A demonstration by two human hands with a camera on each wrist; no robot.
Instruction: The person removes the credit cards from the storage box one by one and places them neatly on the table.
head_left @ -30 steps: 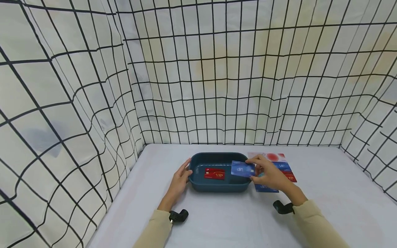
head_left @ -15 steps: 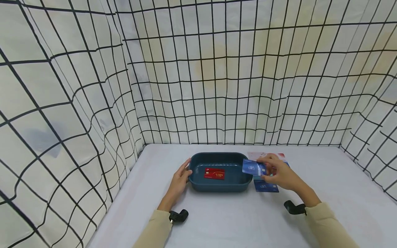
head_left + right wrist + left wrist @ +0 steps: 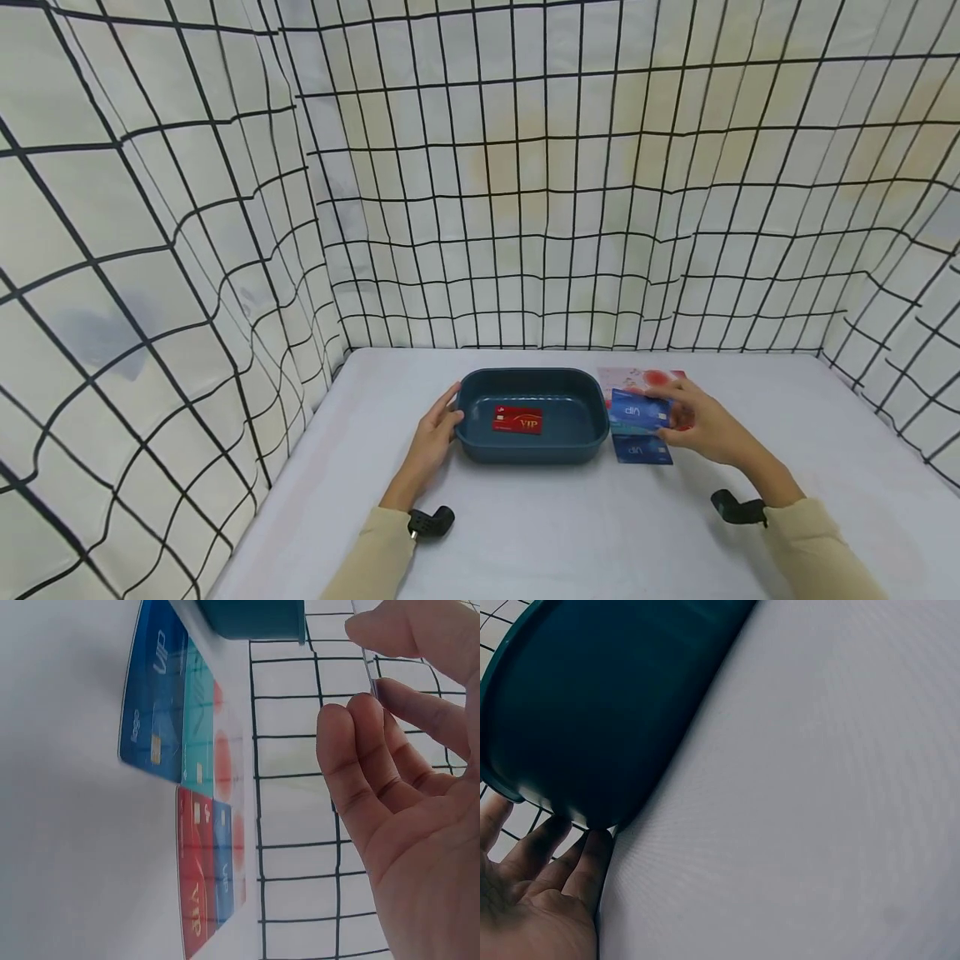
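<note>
In the head view my right hand (image 3: 705,427) pinches a blue VIP card (image 3: 637,410) between thumb and fingers, over the cards right of a dark teal plastic box (image 3: 532,455). From the right wrist that held card appears edge-on as a thin strip (image 3: 370,669). A red VIP card (image 3: 517,420) lies flat inside the box. My left hand (image 3: 435,427) touches the box's left end. The left wrist view has its fairly straight fingers (image 3: 589,870) against the outer wall.
Beside the box lie a dark blue VIP card (image 3: 155,690), a teal card (image 3: 198,720), a red VIP card (image 3: 195,855), another blue card (image 3: 223,870) and red-and-white patterned cards (image 3: 626,377). White cloth with black netting (image 3: 525,250) surrounds the white table (image 3: 480,533).
My right hand has moved right with the blue card, from over the box's right part to over the cards beside it. The left hand and the box have stayed put.
</note>
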